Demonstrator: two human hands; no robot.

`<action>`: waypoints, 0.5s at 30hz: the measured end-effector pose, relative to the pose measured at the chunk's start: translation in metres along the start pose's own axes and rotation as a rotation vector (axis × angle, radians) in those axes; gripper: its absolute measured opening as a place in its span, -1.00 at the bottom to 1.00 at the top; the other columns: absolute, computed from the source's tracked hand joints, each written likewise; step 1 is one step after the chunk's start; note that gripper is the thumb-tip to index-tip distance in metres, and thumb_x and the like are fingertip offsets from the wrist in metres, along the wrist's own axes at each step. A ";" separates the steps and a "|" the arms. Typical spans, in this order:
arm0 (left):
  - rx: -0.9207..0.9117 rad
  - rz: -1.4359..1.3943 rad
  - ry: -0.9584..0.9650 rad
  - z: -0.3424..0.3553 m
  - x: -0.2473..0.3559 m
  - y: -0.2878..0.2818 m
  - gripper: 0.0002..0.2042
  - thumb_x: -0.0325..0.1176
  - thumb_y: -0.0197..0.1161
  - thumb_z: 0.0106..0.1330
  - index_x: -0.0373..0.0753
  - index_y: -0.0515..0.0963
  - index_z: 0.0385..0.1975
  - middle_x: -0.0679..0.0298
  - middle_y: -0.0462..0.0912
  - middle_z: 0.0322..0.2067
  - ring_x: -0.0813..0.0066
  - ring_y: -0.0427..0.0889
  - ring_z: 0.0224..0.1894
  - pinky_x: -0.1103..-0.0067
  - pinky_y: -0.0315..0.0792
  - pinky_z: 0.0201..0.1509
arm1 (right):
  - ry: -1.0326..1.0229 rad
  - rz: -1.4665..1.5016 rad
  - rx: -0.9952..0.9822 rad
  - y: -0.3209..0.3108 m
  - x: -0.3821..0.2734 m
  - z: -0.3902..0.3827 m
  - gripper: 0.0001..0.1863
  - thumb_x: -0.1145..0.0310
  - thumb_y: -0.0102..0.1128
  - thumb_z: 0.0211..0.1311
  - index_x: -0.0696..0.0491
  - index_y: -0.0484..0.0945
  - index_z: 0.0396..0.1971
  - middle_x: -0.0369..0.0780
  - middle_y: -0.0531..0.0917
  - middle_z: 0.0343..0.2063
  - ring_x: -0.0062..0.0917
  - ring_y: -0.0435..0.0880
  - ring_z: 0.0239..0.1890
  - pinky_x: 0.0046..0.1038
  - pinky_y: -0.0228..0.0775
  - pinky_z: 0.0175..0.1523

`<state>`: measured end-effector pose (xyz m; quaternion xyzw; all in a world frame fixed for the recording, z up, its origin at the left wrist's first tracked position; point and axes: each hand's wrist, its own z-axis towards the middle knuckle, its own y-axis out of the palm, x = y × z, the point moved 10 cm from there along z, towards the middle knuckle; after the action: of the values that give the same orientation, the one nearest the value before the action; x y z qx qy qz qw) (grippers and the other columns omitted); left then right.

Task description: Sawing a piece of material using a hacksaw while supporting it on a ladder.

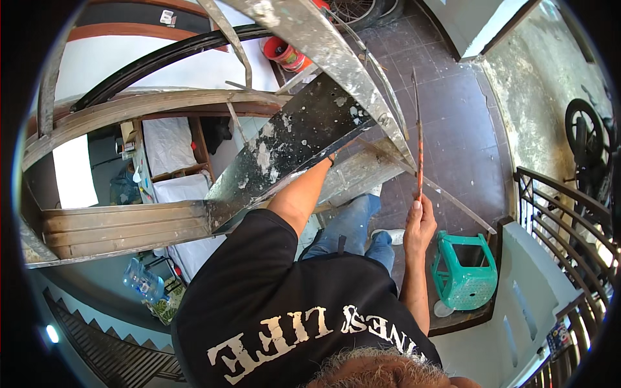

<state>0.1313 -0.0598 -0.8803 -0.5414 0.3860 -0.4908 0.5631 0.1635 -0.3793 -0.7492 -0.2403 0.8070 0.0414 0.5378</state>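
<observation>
My right hand (420, 223) is closed around the lower end of a long, thin, pointed tool (419, 145). Its lower part is red-orange and its tip dark, pointing away from me; I cannot tell its exact kind. My left arm (304, 194) reaches forward beside a black, paint-spattered board (284, 139). Past the wrist, the left hand is hidden by the board's edge, so what it touches does not show. A spattered metal beam (343, 58) slants down from the top, between the board and the tool.
A worn frame with a wide beam (123, 223) spans the left. On the tiled floor (453, 123) stands a green plastic stool (467, 271), right of my feet. A red bucket (284, 55) sits far off. A metal railing (563, 207) and low wall bound the right side.
</observation>
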 end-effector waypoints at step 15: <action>0.074 0.208 0.237 0.032 0.037 0.023 -0.77 -0.43 -0.02 0.25 -0.39 0.49 -0.18 -0.12 0.56 -0.36 -0.01 0.59 -0.29 0.37 0.45 0.02 | -0.004 -0.024 -0.047 -0.012 -0.005 0.003 -0.63 0.17 0.05 0.37 0.19 0.54 -0.09 -0.36 0.47 -0.56 -0.73 0.35 -0.51 -0.61 0.20 -0.42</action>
<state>0.1733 -0.0903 -0.8956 -0.4158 0.4853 -0.5040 0.5811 0.1731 -0.3876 -0.7439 -0.2623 0.8018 0.0544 0.5342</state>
